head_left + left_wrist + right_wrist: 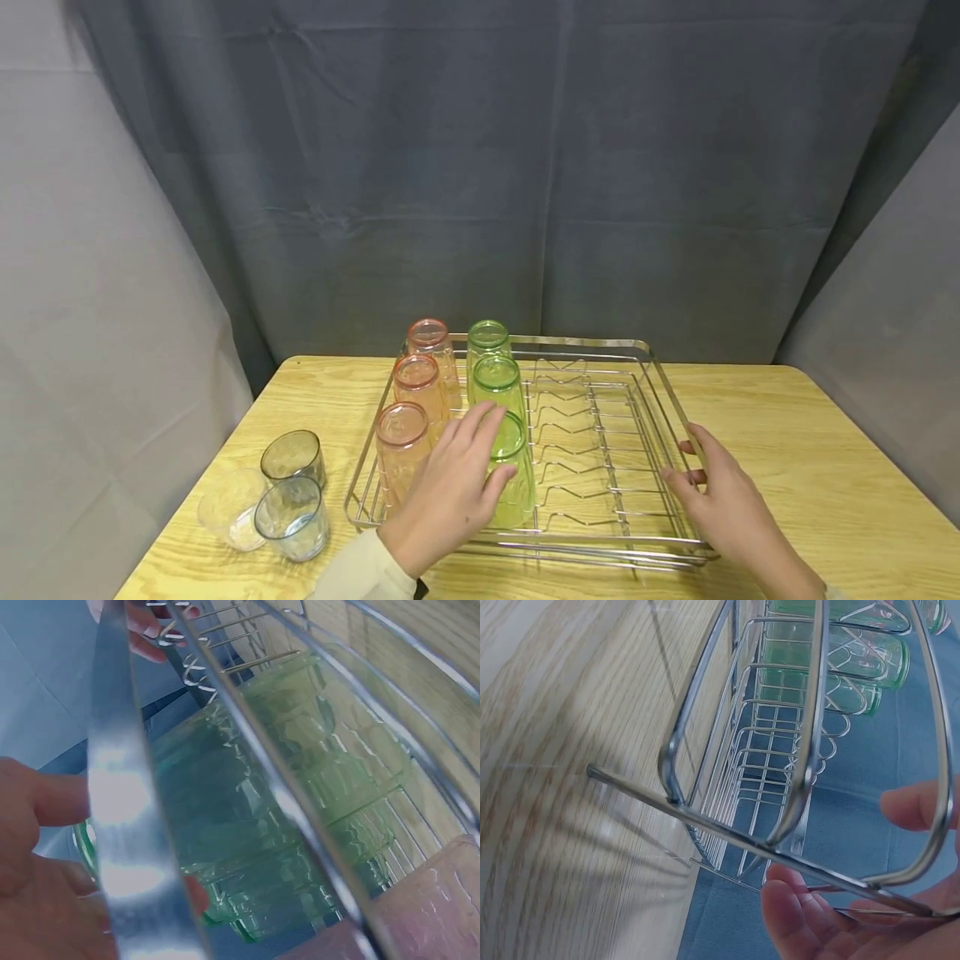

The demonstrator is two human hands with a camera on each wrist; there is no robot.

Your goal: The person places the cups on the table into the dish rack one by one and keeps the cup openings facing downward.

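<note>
Left hand, fingers apart, was at the near upturned green glass tumbler in a silver wire rack; right hand gripped the rack's right rail. Tugging risked toppling the tumbler.

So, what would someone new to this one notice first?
Probably the bright green, see-through tapered tumblers, upside down beside a row of pinkish-orange see-through tumblers in the left half of the silver wire rack. Next, the two bare hands: the left hand at the front green tumbler, the right hand holding the rack's right rim. Three short see-through glasses sit left of the rack on the light wood-grain table.
</note>
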